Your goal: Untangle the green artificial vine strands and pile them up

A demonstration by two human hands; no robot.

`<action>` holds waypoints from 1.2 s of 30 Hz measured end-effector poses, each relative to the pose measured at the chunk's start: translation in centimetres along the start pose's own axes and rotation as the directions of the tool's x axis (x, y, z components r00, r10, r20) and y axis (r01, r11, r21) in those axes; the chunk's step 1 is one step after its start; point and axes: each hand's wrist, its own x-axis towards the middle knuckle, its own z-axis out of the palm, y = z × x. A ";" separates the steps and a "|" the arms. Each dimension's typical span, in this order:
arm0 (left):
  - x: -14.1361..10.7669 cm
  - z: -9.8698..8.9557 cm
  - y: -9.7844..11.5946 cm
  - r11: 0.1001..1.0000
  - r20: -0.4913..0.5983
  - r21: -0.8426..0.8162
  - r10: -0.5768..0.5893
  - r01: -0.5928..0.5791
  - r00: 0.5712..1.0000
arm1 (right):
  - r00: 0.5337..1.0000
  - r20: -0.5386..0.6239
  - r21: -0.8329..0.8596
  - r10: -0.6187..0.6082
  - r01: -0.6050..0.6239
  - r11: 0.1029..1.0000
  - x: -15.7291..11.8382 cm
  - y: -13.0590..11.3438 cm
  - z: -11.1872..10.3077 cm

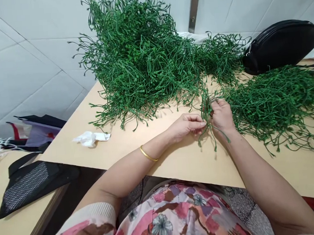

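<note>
Between my two hands is a small green artificial plant sprig [206, 108] with thin stems and tiny bud-like tips. My left hand [188, 126] pinches its lower stems between thumb and fingertips. My right hand [222, 114] is closed around the sprig's other side, its fingertips partly hidden by the greenery. Beyond my hands rises a large heap of the same green sprigs [142, 57]. Another pile of green sprigs [276, 102] spreads to the right, close beside my right hand.
A black bag [283, 46] stands at the back right against the white wall [45, 18]. Crumpled white tissue [90, 138] lies at the left of the wooden table [173, 159]. A black mesh bag [29, 183] rests on a lower surface at far left.
</note>
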 end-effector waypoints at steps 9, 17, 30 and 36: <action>0.7 -2.2 0.9 0.976 -0.343 -0.142 0.105 -0.162 0.933 | 0.939 -0.317 0.019 -0.135 0.148 0.989 0.4 -0.2 -1.6; 0.7 -2.3 1.3 0.976 -0.457 -0.133 0.092 -0.170 0.884 | 0.846 -0.305 -0.177 -0.437 0.400 0.899 -2.2 -3.4 -1.4; 0.3 -2.2 1.2 0.982 -0.331 -0.110 0.109 -0.153 0.937 | 0.917 0.295 -0.308 -0.270 0.359 0.881 -3.1 -3.2 0.2; 0.2 -2.3 1.5 0.992 -0.300 0.009 0.124 -0.127 0.946 | 0.922 0.324 0.077 0.211 -0.249 0.966 -2.3 -3.4 -0.4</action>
